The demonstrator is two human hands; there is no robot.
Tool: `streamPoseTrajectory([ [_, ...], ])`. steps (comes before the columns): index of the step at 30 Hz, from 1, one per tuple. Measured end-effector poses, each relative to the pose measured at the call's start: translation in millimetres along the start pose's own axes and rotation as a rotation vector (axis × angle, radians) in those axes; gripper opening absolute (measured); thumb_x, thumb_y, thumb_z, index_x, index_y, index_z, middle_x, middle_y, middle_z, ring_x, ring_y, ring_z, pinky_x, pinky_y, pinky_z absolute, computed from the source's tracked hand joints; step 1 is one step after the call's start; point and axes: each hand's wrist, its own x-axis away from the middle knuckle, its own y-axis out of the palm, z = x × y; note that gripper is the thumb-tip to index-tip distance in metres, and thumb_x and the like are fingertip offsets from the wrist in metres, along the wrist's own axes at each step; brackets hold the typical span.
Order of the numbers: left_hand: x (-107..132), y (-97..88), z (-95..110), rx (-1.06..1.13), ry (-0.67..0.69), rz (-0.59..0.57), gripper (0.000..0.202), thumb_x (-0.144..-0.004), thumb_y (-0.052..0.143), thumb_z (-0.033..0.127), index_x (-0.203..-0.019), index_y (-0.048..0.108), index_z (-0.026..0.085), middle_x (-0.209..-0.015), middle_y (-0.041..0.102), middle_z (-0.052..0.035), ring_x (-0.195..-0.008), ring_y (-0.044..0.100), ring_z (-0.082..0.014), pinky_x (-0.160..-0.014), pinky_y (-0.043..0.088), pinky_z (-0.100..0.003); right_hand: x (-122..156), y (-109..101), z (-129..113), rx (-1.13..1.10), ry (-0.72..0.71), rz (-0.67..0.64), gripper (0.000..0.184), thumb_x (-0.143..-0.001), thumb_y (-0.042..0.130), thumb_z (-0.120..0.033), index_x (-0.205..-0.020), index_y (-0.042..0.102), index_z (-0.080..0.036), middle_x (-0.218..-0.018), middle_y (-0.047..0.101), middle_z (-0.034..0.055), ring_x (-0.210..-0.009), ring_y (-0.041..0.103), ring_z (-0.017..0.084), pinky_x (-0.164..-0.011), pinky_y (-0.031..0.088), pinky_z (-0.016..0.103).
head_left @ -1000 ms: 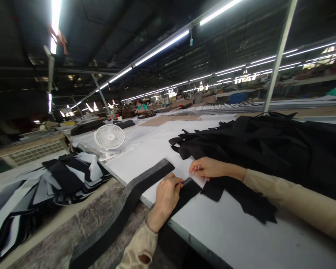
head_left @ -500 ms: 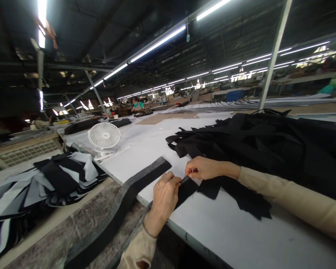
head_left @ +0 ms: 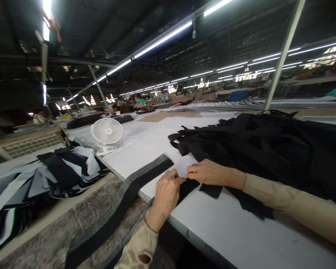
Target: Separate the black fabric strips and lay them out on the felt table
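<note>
Right hand (head_left: 212,173) flatter, fingers open and empty; left hand (head_left: 165,198) pinching black fabric strip (head_left: 188,189).

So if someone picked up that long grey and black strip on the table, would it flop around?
Probably yes: the grey and black strip seems to bend over the edge of the white table onto the mottled sheet. Its fuzzy grey face suggests felt, likely not slippery.
</note>
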Motion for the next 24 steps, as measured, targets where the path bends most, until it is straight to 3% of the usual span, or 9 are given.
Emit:
streamPoseTrajectory([
  [3,1,-0.9,-1,-0.042,0.052,-0.012,0.033,-0.089,0.043,0.012,-0.098,0.070,0.027,-0.083,0.058,-0.0027,-0.079,0.053,-0.0148,-0.069,0.045,-0.026,8,3,2,0.047,-0.046,0.022,0.025,-0.091,0.039,-0.007,-0.092,0.061,-0.018,-0.090,0.060,0.0053,-0.074,0.050,0.015,-0.052,0.030,0.026],
  [6,-4,-1.4,1,-0.072,0.044,-0.041,0.033,-0.089,0.041,0.012,-0.097,0.070,0.025,-0.083,0.057,-0.0034,-0.080,0.054,-0.0153,-0.069,0.045,-0.026,13,4,10,-0.037,0.108,0.055,0.028,-0.089,0.038,-0.005,-0.089,0.063,-0.019,-0.089,0.061,0.0053,-0.078,0.053,0.015,-0.061,0.038,0.025],
  [9,-15,1.6,6,-0.124,0.010,-0.069,0.034,-0.089,0.040,0.011,-0.097,0.070,0.024,-0.086,0.058,-0.0044,-0.082,0.054,-0.0166,-0.069,0.045,-0.027,12,0,14,-0.191,0.294,0.133,0.033,-0.086,0.038,-0.003,-0.100,0.064,-0.019,-0.099,0.063,0.0063,-0.087,0.057,0.017,-0.074,0.045,0.028],
  [12,-30,7.3,12,-0.159,-0.019,-0.093,0.035,-0.088,0.039,0.010,-0.099,0.069,0.024,-0.089,0.059,-0.0050,-0.084,0.055,-0.0174,-0.070,0.044,-0.027,6,-3,10,-0.340,0.321,0.174,0.034,-0.086,0.038,-0.006,-0.107,0.062,-0.017,-0.106,0.063,0.0079,-0.092,0.059,0.019,-0.081,0.047,0.031],
  [16,-40,8.6,13,-0.134,-0.035,-0.096,0.033,-0.089,0.041,0.012,-0.100,0.069,0.024,-0.092,0.060,-0.0049,-0.086,0.057,-0.0178,-0.071,0.043,-0.027,1,1,1,-0.395,0.350,0.104,0.028,-0.088,0.039,-0.008,-0.099,0.064,-0.016,-0.094,0.064,0.0086,-0.084,0.060,0.019,-0.077,0.048,0.031],
  [21,-26,-8.5,-8,0.146,-0.199,-0.114,0.024,-0.087,0.053,0.022,-0.107,0.067,0.020,-0.087,0.064,-0.0026,-0.080,0.059,-0.0151,-0.071,0.042,-0.025,3,8,0,-0.362,0.369,0.072,0.031,-0.089,0.037,-0.009,-0.106,0.062,-0.014,-0.095,0.064,0.0090,-0.084,0.060,0.019,-0.076,0.047,0.031],
  [24,-11,-18.3,-19,0.234,-0.247,-0.114,0.021,-0.082,0.059,0.018,-0.100,0.070,0.020,-0.083,0.064,-0.0005,-0.074,0.058,-0.0136,-0.069,0.041,-0.025,5,7,1,-0.356,0.373,0.074,0.031,-0.089,0.037,-0.009,-0.105,0.064,-0.014,-0.096,0.064,0.0090,-0.084,0.060,0.019,-0.076,0.047,0.031],
])
